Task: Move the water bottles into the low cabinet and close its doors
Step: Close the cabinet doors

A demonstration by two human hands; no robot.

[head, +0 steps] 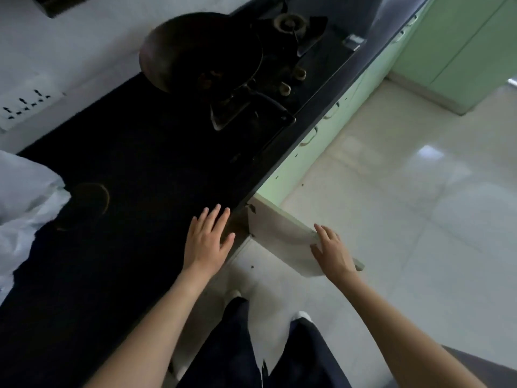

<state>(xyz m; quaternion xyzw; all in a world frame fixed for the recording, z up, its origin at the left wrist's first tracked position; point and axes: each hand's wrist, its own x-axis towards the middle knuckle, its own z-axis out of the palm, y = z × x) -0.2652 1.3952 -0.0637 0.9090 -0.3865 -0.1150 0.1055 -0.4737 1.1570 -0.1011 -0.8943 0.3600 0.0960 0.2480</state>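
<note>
Cabinet door (279, 236) ajar at four o'clock; flat-fingered right hand (333, 253) should push it shut, left hand (208, 239) spread on counter (126, 163).

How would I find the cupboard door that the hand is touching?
Find the long black counter and look under its front edge at the row of green doors. The nearest door is the one, with the right hand on its edge. It alone stands open over the floor, showing its pale inside, while the others lie flat and shut.
</note>
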